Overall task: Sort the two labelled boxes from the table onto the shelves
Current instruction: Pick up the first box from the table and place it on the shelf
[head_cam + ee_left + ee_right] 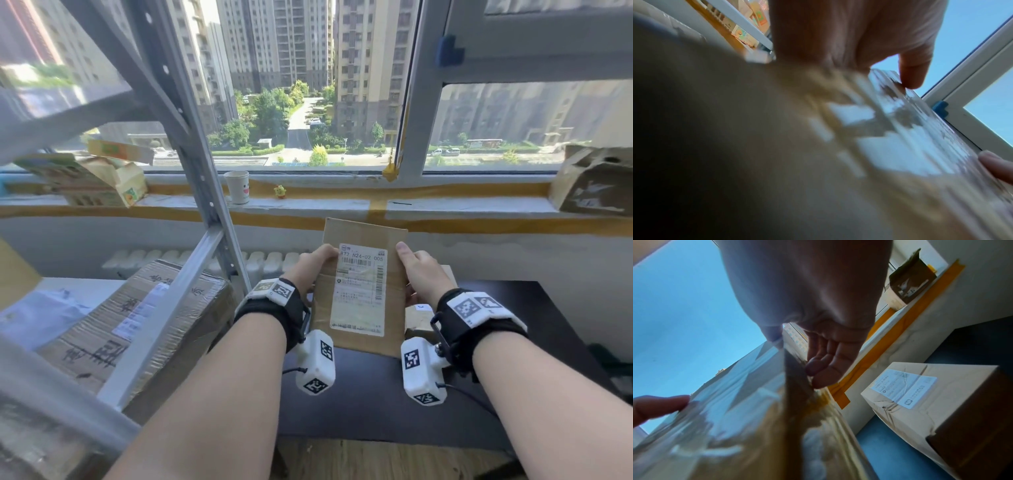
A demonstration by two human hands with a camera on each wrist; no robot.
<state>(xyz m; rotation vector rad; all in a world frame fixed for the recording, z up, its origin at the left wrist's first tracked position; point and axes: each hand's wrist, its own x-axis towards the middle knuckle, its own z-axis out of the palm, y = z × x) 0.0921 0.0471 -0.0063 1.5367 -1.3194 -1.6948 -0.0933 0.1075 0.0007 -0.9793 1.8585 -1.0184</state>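
A flat brown cardboard box (359, 253) with a white shipping label (359, 291) is held up above the dark table (376, 404), label facing me. My left hand (313, 265) grips its left edge, thumb on the front. My right hand (416, 270) grips its right edge the same way. In the left wrist view the box (818, 162) fills the frame, blurred. In the right wrist view my fingers (828, 360) curl behind the box (756, 434). A second labelled box (920, 395) rests on the table to the right, mostly hidden behind my right hand in the head view.
A grey metal shelf rack (191, 164) stands at left, with a large taped carton (137, 322) on its lower shelf. On the window sill (308, 202) sit a paper cup (237, 186), a small yellow toy (280, 192), opened cartons (85, 178) and a torn box (596, 181).
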